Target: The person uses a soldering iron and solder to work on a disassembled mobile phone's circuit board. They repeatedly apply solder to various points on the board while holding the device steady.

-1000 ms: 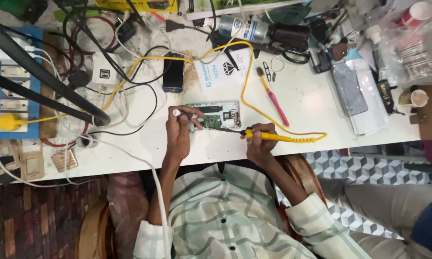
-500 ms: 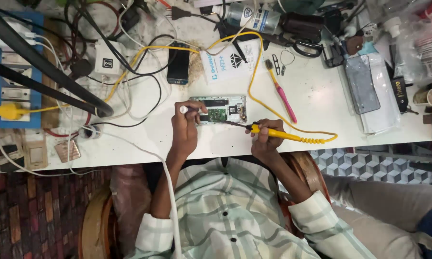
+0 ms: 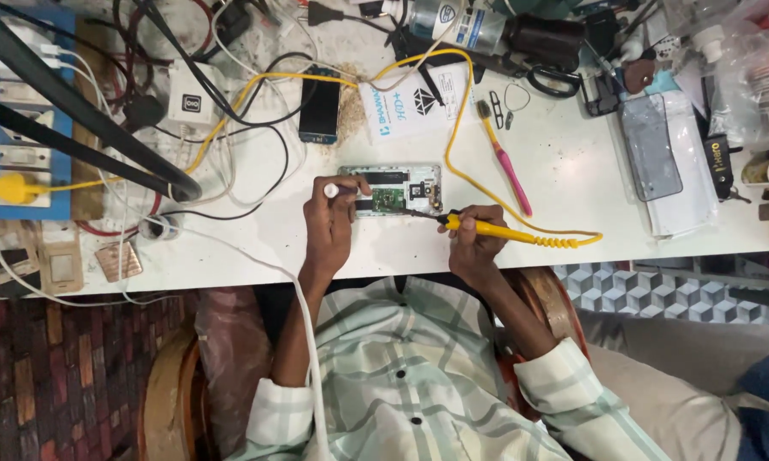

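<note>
Yellow soldering iron (image 3: 495, 230) pinched in right hand (image 3: 472, 243), left hand (image 3: 332, 224) fingers gripping one opened phone (image 3: 393, 189).

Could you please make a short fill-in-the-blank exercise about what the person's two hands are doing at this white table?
1. The right hand holds a soldering iron with a ____ handle.
2. Its tip touches the opened phone, which lies on the ____ table.
3. The left hand rests at the phone's ____ end.
4. A pink toothbrush lies to the ____ of the phone.

Missing words: yellow; white; left; right
</note>
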